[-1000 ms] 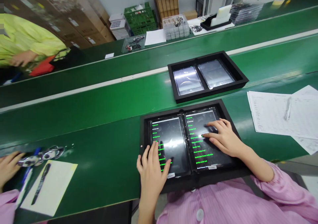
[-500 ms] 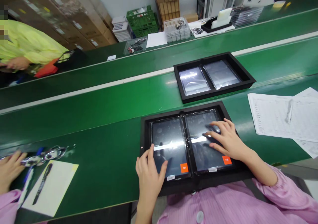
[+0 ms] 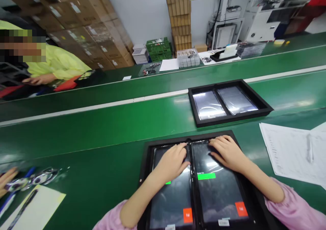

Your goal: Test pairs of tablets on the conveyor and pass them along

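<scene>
Two tablets lie side by side in a black foam tray: a left tablet [image 3: 170,199] and a right tablet [image 3: 219,196]. Each dark screen shows a green bar and an orange "Fail" square; my left forearm covers part of the left bar. My left hand [image 3: 174,160] reaches over the left tablet's upper part, fingers extended toward its top right corner and thumb apart. On the right tablet's upper edge rests my right hand [image 3: 228,153], fingers slightly bent, thumb spread. Neither hand grips anything. The black tray [image 3: 146,162] surrounds both tablets.
Behind is another black tray [image 3: 234,116] with two tablets. Printed sheets [image 3: 287,155] with a pen lie right. At left are a notepad [image 3: 48,206], a marker and another person's hand [image 3: 7,180]. Across the line, a person in yellow [image 3: 68,60] works.
Both hands have moved up to the tablets' upper ends. The bars on the screens turned from white to green. My view has tilted upward, showing more of the room.
</scene>
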Available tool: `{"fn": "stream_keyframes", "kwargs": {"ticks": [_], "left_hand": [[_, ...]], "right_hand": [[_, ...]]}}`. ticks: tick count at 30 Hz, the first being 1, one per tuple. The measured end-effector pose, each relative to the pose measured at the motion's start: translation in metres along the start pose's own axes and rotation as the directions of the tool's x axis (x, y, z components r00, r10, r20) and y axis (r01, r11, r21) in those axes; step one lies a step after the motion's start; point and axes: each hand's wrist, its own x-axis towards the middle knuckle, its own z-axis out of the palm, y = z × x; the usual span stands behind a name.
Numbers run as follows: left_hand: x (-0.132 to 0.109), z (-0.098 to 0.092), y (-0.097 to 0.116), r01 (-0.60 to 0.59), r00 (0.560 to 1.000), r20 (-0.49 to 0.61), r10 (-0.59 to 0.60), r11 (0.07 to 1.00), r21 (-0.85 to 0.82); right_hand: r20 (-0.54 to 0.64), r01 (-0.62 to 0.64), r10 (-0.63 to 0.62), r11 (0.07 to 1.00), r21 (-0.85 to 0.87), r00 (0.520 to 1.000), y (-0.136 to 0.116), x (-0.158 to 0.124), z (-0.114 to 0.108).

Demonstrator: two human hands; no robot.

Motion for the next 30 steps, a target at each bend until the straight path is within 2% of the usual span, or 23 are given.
{"fn": "stream_keyframes", "kwargs": {"ticks": [4,7,13,15,17,20,23,26,30], "left_hand": [[-0.006,0.006,0.005,-0.121,0.993,-0.002,0.121,0.992,0.021],[-0.012,0.003,0.007,-0.126,0.992,0.015,0.126,0.992,0.004],[-0.014,0.003,0.005,-0.135,0.991,-0.011,0.135,0.991,0.008],[-0.015,0.002,0.004,-0.162,0.987,-0.001,0.162,0.986,-0.042],[-0.016,0.001,0.003,-0.178,0.984,-0.007,0.178,0.981,-0.076],[-0.016,0.000,0.000,-0.134,0.989,-0.059,0.132,0.991,-0.023],[-0.015,0.000,-0.007,-0.011,0.991,-0.135,0.020,0.998,0.067],[-0.015,0.001,-0.012,0.066,0.985,-0.162,-0.054,0.995,0.070],[-0.018,-0.003,-0.012,0.064,0.982,-0.183,-0.053,0.997,0.053]], "right_hand": [[0.011,0.013,-0.014,0.999,0.048,1.000,-0.005,-0.008,0.002],[0.023,0.048,-0.051,0.989,0.137,0.998,-0.006,-0.010,-0.003],[0.016,-0.038,0.036,0.993,0.112,0.999,-0.006,-0.006,-0.008],[0.032,-0.010,0.004,0.982,0.187,0.999,-0.004,-0.007,-0.010],[-0.009,0.002,0.001,0.963,0.269,1.000,-0.001,-0.009,-0.013],[-0.123,-0.079,0.113,0.964,0.252,0.986,0.005,-0.012,-0.016],[-0.175,-0.208,0.232,0.968,0.143,0.957,0.008,-0.014,-0.014],[-0.180,-0.232,0.242,0.970,0.073,0.954,0.007,-0.014,-0.008],[-0.144,-0.218,0.222,0.975,0.042,0.964,0.005,-0.013,-0.005]]}}
